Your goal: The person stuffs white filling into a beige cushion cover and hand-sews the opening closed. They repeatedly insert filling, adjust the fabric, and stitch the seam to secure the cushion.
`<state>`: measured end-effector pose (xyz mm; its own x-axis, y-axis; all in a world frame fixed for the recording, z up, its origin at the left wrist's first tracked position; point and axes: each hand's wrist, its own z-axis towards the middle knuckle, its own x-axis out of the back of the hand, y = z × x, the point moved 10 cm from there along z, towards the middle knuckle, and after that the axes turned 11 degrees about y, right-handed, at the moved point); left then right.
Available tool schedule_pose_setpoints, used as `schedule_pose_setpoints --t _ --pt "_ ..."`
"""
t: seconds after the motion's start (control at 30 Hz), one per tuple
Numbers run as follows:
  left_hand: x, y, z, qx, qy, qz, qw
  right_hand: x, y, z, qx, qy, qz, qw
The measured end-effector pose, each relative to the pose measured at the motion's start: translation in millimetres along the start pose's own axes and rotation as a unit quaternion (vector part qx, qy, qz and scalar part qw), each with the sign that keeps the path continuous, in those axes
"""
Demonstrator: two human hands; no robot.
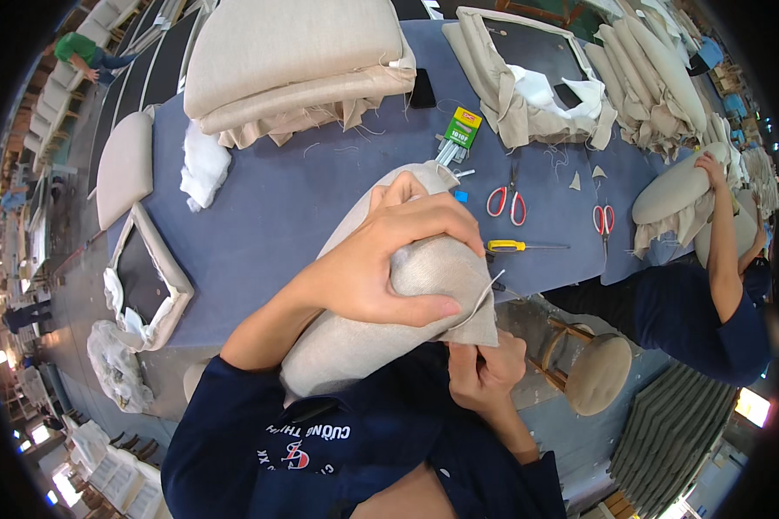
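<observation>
At the near edge of the blue table [260, 233], the person's left hand [374, 255] clasps a beige padded cushion [433, 272] while the right hand [489, 372] pinches its fabric flap [476, 329], with a yellow-handled screwdriver [511, 246] lying on that table.

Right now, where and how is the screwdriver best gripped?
I'd take the screwdriver by its thick yellow handle, from above, with the right hand once it releases the cushion cloth. It lies flat, handle toward the cushion, and its thin shaft, pointing right, likely offers less to hold.
</observation>
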<state>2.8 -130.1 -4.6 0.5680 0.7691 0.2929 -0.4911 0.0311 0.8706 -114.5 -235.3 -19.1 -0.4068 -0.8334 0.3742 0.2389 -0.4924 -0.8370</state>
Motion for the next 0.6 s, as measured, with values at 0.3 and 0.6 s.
schedule_pose_setpoints --t 0.3,0.6 --pt "48.5 -20.8 -14.4 0.051 0.144 -0.094 0.984 54.8 75.4 -30.7 0.041 0.069 -0.166 0.983" --pt "93.3 -24.2 -39.7 0.091 0.304 -0.242 0.917 -8.1 6.7 128.0 0.015 0.039 0.316 0.948"
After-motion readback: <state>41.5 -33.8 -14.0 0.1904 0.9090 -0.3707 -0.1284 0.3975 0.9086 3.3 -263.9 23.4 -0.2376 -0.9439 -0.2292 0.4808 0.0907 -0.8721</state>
